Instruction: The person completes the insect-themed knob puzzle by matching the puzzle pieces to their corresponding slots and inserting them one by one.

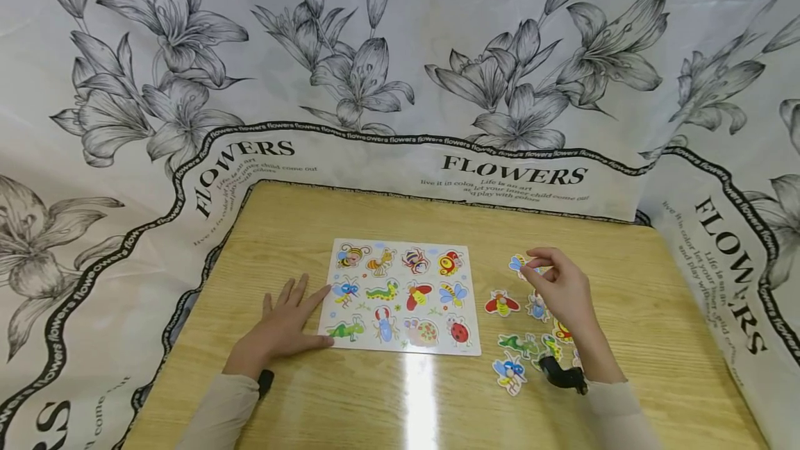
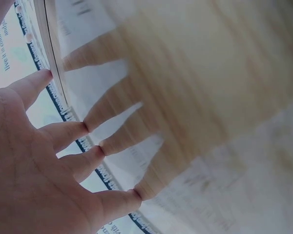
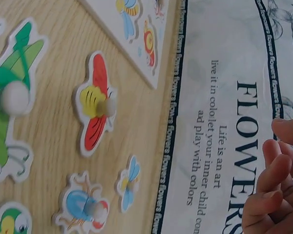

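A white puzzle board (image 1: 362,311) printed with colourful insects lies flat on the table. My left hand (image 1: 275,328) rests at its left edge, fingers spread, with thumb and index fingertip against the board. Over the loose pieces at the right, my right hand (image 1: 559,287) hovers with bent fingers and nothing between them. Nearest to it is a knobbed bee piece (image 1: 517,264) with blue wings, still flat on the table in the right wrist view. Close by lie a red-winged insect piece (image 3: 94,102) and a blue beetle piece (image 3: 80,202), each with a knob.
Below these are a green grasshopper piece (image 1: 515,344), a green caterpillar piece (image 1: 553,346) and a blue-winged mosquito piece (image 1: 509,373). The right forearm partly covers a yellow and red piece (image 1: 562,330). Flower-printed cloth (image 1: 375,158) hangs behind the wooden table (image 1: 287,228).
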The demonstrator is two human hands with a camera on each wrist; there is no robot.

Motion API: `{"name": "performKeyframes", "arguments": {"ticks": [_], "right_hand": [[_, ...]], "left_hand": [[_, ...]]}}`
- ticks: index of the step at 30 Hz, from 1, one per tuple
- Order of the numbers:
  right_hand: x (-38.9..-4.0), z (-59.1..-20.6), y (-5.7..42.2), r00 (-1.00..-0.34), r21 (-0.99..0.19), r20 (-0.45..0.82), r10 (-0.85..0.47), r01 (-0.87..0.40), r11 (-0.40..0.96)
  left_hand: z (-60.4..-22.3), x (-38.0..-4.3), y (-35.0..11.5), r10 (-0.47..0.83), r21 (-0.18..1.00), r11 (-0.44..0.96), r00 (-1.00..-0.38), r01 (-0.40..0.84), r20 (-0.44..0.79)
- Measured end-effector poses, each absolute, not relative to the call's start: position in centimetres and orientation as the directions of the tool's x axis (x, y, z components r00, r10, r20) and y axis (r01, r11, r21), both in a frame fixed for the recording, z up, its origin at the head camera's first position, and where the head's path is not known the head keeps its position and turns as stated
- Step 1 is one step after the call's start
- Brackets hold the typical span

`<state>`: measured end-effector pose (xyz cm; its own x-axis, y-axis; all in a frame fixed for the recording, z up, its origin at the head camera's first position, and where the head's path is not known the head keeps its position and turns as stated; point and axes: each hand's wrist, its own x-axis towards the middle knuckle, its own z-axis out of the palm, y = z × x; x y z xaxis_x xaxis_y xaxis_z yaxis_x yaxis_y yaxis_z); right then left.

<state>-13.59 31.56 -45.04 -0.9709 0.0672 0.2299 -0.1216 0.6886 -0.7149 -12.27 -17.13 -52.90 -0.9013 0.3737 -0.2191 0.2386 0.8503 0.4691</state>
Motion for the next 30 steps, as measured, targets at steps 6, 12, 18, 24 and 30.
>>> {"name": "performKeyframes", "arguments": {"ticks": [6,12,18,24,30], "right_hand": [[-11.7,-45.5,34.9,-0.97,-0.71,0.223,0.092,-0.097,0.698],[-9.9,-46.6,37.9,-0.971,-0.694,0.197,0.132,-0.043,0.718],[-8.8,-48.5,39.6,-0.981,-0.653,0.138,0.133,0.01,0.758],[-8.2,-50.2,40.7,-0.989,-0.64,0.068,0.128,0.055,0.767],[-8.0,-50.6,41.0,-0.993,-0.592,0.036,0.113,0.07,0.803]], "left_hand": [[-53.1,-12.1,-17.1,0.373,0.474,0.848,-0.902,0.238,-0.215],[-53.1,-12.1,-17.1,0.375,0.472,0.847,-0.903,0.242,-0.209],[-53.2,-12.3,-17.2,0.372,0.462,0.853,-0.904,0.243,-0.211],[-53.2,-12.3,-17.2,0.373,0.463,0.852,-0.905,0.245,-0.207],[-53.1,-12.2,-17.2,0.375,0.476,0.844,-0.906,0.245,-0.199]]}}
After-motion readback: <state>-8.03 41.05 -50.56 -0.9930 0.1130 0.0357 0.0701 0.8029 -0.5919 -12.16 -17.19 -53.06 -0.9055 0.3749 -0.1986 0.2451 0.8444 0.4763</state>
